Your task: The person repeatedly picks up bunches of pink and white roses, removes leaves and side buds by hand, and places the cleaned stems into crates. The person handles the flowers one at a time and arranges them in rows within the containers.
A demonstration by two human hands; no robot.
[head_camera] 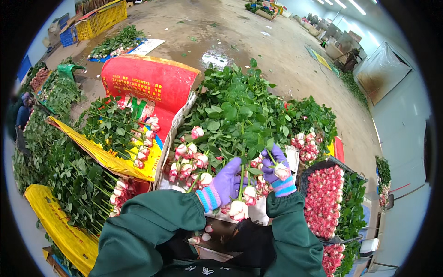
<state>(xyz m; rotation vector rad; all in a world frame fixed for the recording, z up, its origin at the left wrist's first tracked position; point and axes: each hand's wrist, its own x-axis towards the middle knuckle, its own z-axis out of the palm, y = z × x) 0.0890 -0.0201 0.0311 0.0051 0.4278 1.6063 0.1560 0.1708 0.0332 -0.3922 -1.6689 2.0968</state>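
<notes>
My left hand (225, 178), in a purple glove with a striped cuff, has its fingers curled behind a green stem. At the stem's lower end hangs a large white rose with pink edges (238, 210). Farther right, my right hand (275, 164), gloved alike, pinches the stem of another white-and-pink rose (282, 171); its head lies before the palm. A broad heap of leafy rose stems (238, 110) spreads beyond both hands. Loose rose heads (187, 162) cluster left of my left hand. Leaves and gloves partly hide the stems.
To the left, roses (140, 155) lie on a red and yellow printed sheet (148, 76). At right stands a dense bundle of pink-white roses (323, 200) in a dark wrap. Yellow crates (100, 22) stand at the back left. Another person (21, 114) is at the far left edge.
</notes>
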